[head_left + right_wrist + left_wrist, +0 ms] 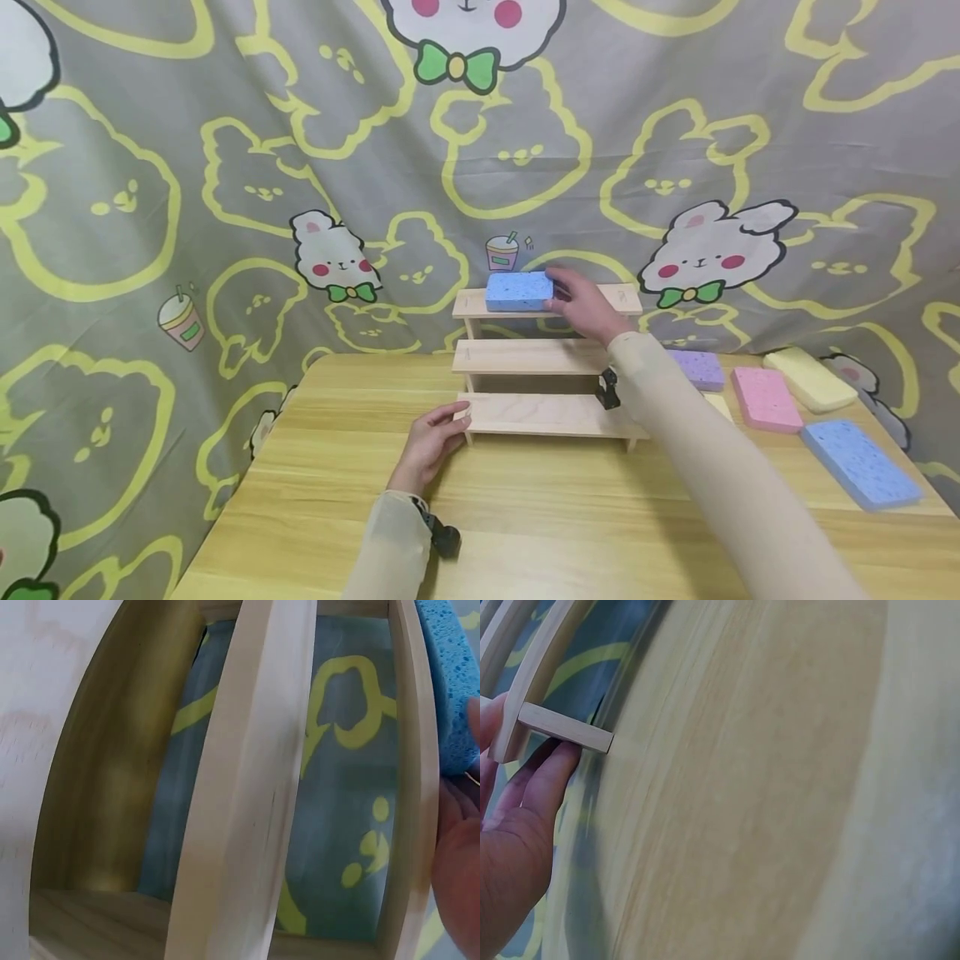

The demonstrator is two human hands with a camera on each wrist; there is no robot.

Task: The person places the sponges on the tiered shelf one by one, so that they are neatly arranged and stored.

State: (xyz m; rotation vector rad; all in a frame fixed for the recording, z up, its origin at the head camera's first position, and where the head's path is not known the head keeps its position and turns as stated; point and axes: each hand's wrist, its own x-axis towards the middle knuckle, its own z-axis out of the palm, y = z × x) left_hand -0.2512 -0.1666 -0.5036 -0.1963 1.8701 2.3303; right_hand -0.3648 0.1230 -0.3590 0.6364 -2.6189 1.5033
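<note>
A blue sponge (519,291) up on the top shelf (617,297)

It lies left of the board's centre, long axis running sideways along the wooden rack (525,357). The right hand (587,307), the nearer one, comes at it from the right, thumb and fingers pinching that end. Down left, the left hand (429,442) grips the bottom shelf's (540,415) left end. Other sponges (767,401) lie rightward on the table (540,508).

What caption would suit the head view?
Right hand holds blue sponge on top shelf; left hand grips bottom shelf.
</note>
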